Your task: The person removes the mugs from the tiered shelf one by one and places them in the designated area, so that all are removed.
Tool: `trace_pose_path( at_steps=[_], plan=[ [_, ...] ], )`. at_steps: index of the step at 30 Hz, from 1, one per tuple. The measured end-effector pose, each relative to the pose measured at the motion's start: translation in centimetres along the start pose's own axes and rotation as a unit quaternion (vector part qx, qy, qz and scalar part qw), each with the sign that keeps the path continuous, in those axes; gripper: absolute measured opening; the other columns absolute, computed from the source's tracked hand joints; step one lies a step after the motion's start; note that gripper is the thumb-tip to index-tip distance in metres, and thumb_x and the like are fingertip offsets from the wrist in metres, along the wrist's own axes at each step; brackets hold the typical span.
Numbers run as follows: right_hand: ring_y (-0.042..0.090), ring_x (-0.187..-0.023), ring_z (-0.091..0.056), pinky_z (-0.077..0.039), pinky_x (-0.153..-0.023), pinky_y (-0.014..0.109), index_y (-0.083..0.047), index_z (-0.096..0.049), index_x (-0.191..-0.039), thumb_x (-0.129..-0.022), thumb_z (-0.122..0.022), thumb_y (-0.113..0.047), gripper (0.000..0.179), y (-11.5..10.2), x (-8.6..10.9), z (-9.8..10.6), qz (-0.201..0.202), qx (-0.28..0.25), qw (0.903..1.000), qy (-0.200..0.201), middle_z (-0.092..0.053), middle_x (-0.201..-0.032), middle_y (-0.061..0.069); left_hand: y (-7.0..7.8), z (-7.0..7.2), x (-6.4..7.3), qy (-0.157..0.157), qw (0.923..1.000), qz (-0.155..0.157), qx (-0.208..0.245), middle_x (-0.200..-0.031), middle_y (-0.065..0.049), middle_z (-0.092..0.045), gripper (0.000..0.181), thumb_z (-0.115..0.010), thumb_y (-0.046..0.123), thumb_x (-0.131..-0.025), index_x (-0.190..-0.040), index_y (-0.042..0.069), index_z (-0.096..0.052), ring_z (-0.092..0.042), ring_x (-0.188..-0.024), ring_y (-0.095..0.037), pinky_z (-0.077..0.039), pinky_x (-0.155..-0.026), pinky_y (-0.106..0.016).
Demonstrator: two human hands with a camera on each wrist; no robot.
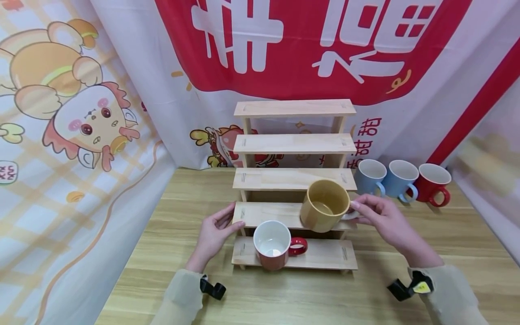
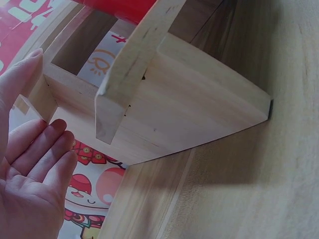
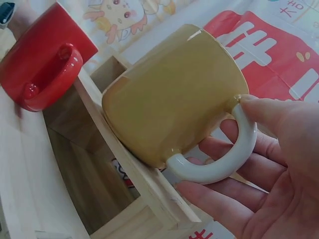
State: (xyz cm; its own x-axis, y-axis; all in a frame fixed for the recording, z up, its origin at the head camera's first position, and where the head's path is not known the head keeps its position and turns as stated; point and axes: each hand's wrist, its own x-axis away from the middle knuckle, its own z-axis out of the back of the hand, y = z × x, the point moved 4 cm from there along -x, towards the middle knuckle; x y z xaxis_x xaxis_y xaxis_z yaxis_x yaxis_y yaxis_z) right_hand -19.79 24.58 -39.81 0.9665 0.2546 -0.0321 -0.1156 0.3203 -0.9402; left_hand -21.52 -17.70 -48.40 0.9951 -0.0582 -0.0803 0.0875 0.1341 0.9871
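My right hand holds a mustard-yellow mug by its white handle, thumb at the top of the handle and fingers around it. The mug is at the right part of the second step from the bottom of a stepped wooden rack; its base appears to meet that step. My left hand is at the left end of the same step, with thumb and fingers extended near the board's edge. On the lowest step stands a red mug with a white inside, its red handle pointing right.
Two light-blue mugs and a red mug stand in a row on the wooden table to the right of the rack. The three upper steps hold nothing. A printed cloth hangs behind and at the sides.
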Motion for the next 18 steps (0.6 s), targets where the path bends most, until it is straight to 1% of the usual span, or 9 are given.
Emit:
trace_pose_path(
  at_steps=[6,11,15,18],
  plan=[
    [0.023,-0.102,-0.069,-0.061,-0.086,0.035,0.003,-0.065,-0.118,-0.106,-0.058,-0.028,0.035,-0.1,0.4,-0.1,0.000,-0.004,1.0000,0.009,-0.066,-0.117,0.018,-0.1,0.0,0.0,0.001,1.0000,-0.003,-0.002,-0.147,-0.010,-0.054,0.073,-0.090,0.028,-0.080,-0.142,0.007,-0.057,-0.052,-0.134,-0.025,-0.045,-0.107,-0.027],
    [0.020,-0.100,-0.070,-0.061,-0.085,0.034,0.000,-0.067,-0.116,-0.106,-0.059,-0.028,0.032,-0.5,0.7,0.1,0.011,0.023,0.9994,0.022,-0.069,-0.113,0.016,0.0,0.0,0.0,-0.002,1.0000,-0.003,0.003,-0.147,-0.011,-0.053,0.071,-0.089,0.026,-0.082,-0.142,0.007,-0.057,-0.051,-0.134,-0.025,-0.044,-0.108,-0.027],
    [0.019,-0.098,-0.071,-0.061,-0.083,0.031,0.003,-0.067,-0.116,-0.106,-0.059,-0.025,0.031,-0.9,1.1,0.5,0.021,0.023,0.9989,0.036,-0.068,-0.113,0.017,-0.1,0.0,0.0,0.000,1.0000,-0.002,0.002,-0.147,-0.010,-0.054,0.072,-0.089,0.026,-0.081,-0.142,0.007,-0.057,-0.051,-0.134,-0.025,-0.044,-0.108,-0.027],
    [0.017,-0.096,-0.072,-0.062,-0.081,0.030,0.005,-0.065,-0.119,-0.106,-0.058,-0.024,0.032,-1.0,1.7,1.2,0.018,0.020,0.9984,0.050,-0.068,-0.113,0.014,-0.1,0.0,0.1,0.001,1.0000,-0.004,0.002,-0.147,-0.010,-0.054,0.073,-0.090,0.027,-0.080,-0.142,0.007,-0.057,-0.051,-0.134,-0.025,-0.045,-0.108,-0.027]
  ],
)
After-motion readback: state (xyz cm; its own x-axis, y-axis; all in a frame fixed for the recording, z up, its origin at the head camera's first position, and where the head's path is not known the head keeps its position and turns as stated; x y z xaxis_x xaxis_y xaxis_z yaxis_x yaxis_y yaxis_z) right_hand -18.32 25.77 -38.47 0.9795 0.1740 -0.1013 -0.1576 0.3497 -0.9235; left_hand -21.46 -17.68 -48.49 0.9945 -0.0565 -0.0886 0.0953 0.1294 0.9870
